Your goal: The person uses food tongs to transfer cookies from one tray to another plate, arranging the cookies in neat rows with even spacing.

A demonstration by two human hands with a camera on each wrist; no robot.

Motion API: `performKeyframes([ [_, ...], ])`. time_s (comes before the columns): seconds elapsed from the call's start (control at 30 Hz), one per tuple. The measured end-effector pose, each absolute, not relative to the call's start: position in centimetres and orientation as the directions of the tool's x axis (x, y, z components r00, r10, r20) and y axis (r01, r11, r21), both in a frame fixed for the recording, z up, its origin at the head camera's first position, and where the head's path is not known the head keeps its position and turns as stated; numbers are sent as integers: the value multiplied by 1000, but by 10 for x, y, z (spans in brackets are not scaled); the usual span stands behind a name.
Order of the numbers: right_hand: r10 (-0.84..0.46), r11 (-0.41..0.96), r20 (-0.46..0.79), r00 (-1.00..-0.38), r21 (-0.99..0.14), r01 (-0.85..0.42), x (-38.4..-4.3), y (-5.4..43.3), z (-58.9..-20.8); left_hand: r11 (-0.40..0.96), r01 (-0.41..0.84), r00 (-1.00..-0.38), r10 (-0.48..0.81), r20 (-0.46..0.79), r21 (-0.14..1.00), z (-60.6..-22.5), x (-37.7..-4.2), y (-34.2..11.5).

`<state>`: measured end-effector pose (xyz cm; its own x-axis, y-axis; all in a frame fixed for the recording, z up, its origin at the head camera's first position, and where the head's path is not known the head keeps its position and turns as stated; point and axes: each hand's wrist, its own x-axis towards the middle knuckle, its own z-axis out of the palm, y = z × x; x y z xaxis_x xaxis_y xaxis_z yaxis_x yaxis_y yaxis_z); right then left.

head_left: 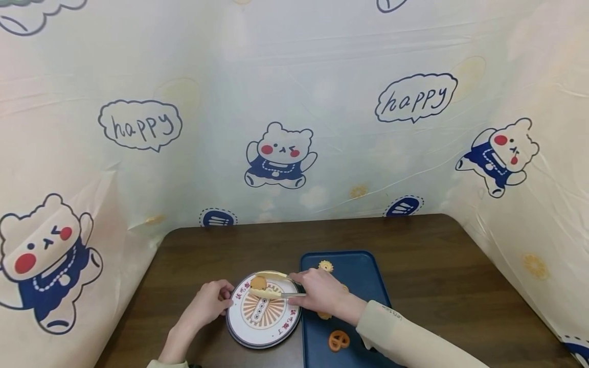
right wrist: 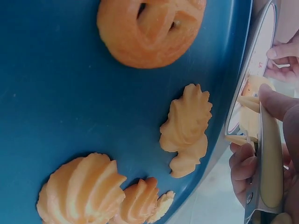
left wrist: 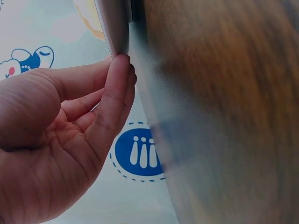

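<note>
Pinching the rim of a round white plate (head_left: 246, 327) printed with red characters and an orange sunburst, the left hand (head_left: 208, 302) has thumb and fingertips close together at the plate's left side. The right hand (head_left: 324, 290) curls round a pair of silver metal tongs with cream tips (head_left: 271, 294), held over the plate. Between those tips, above the plate's far half, is a small rounded golden-brown biscuit (head_left: 258, 282); I cannot tell whether both tips touch it. Just right of the plate, a dark-blue rectangular tray (head_left: 363, 283) bears a brown pretzel-shaped biscuit (head_left: 339, 342) and, farther back, a pale-yellow scalloped biscuit (head_left: 325, 266)
</note>
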<state>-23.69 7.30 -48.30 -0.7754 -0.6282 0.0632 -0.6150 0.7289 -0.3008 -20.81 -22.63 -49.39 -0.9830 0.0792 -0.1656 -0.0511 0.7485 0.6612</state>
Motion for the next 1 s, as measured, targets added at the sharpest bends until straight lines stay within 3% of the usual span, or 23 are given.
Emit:
performKeyframes([
  [0.73, -615, 731, 83, -784, -314, -606, -233, 77, -473, 741, -51, -985, 74, -156, 670, -495, -207, -229],
  [1.0, -572, 710, 134, -809, -413, -571, -237, 110, -455, 732, -40, -985, 84, -149, 680, -495, -207, -228],
])
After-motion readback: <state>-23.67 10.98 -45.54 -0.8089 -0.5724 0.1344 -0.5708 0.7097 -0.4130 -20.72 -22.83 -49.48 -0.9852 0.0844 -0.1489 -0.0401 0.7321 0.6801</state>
